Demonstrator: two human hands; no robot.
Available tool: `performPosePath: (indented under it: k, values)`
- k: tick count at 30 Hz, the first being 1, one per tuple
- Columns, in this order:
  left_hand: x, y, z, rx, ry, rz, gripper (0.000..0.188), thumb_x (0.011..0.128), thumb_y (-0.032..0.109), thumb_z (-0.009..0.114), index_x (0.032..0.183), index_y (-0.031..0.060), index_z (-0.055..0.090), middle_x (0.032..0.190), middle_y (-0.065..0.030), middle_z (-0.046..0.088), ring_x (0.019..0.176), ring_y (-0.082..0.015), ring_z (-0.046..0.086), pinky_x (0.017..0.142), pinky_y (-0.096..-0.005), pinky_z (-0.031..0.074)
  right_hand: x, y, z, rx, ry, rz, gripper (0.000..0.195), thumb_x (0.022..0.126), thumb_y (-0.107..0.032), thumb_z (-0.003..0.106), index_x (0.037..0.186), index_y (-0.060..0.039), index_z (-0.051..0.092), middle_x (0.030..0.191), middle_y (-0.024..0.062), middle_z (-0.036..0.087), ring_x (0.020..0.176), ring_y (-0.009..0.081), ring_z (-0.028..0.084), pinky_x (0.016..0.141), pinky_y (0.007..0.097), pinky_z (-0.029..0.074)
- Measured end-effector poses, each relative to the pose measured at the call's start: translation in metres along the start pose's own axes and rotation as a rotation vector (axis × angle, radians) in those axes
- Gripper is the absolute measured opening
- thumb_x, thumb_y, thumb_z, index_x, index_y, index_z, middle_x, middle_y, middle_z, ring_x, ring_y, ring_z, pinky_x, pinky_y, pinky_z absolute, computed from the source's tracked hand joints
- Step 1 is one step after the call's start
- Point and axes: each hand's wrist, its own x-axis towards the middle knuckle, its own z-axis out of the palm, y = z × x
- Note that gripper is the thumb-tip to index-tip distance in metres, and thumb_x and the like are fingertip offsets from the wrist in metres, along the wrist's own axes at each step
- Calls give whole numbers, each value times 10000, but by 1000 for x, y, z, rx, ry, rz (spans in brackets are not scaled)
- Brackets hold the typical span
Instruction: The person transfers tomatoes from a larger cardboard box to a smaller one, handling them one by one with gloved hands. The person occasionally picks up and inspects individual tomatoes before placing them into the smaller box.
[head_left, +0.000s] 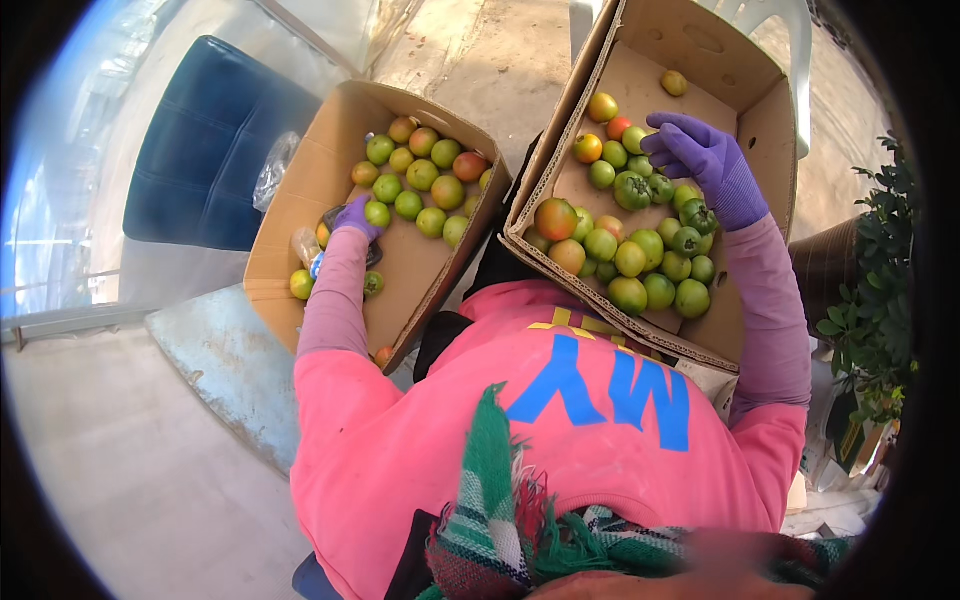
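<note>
My left hand (357, 217), in a purple glove, is inside the left cardboard box (409, 296). Its fingers close around a green tomato (377, 214). A dark object (373, 253) lies partly hidden under that hand and wrist. Several green and reddish tomatoes (422, 175) are grouped in the far right part of this box. My right hand (701, 161), gloved the same way, hovers over the right cardboard box (765, 165). Its fingers point left, slightly apart and bent, near a yellow-green tomato (634, 140); the palm is hidden. Many tomatoes (630, 256), mostly green, fill the near part of that box.
A blue padded seat (217, 142) stands at the left, with clear crumpled plastic (276, 171) beside the left box. A white plastic chair (799, 45) shows behind the right box. At the right are a brown pot (825, 259) and a leafy plant (874, 300).
</note>
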Motion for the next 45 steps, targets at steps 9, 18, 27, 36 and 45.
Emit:
performPosePath:
  k: [9, 18, 27, 36, 45]
  values:
    - [4, 15, 9, 142, 284, -139, 548, 834, 302, 770, 1338, 166, 603, 1307, -146, 642, 1214, -371, 624, 1031, -473, 494, 2, 2, 2, -26, -16, 40, 435, 1046, -343, 601, 1324, -15, 667, 1061, 72, 757, 926, 111, 686, 836, 252, 553]
    - [28, -1, 10, 47, 390, -368, 424, 905, 437, 681, 1217, 154, 631, 1261, -130, 658, 1174, -360, 641, 986, -497, 509, 2, 4, 2, -39, -12, 60, 434, 1049, -335, 598, 1330, -9, 660, 1074, 78, 757, 936, 116, 689, 832, 252, 558]
    - [10, 14, -12, 2, 438, -295, 546, 830, 291, 808, 1301, 101, 608, 1300, -177, 639, 1211, -374, 619, 1028, -493, 508, 6, -4, 3, 27, 273, 27, 387, 1047, -287, 616, 1306, -6, 674, 1047, 83, 776, 885, 116, 706, 771, 253, 568]
    - [-116, 256, -150, -921, 622, 787, 302, 965, 113, 684, 1253, 25, 661, 1164, -155, 694, 1038, -290, 666, 920, -376, 536, 15, 12, -8, 154, 365, -39, 349, 1034, -259, 629, 1274, -13, 689, 1050, 93, 774, 892, 125, 703, 742, 249, 556]
    - [-183, 346, -141, -276, 158, 1311, 324, 925, 34, 627, 1243, 70, 676, 1124, -168, 710, 1044, -387, 670, 934, -439, 540, 21, 40, -5, -722, 139, -116, 426, 914, -324, 682, 1231, -42, 723, 1080, 184, 763, 1006, 330, 739, 890, 404, 576]
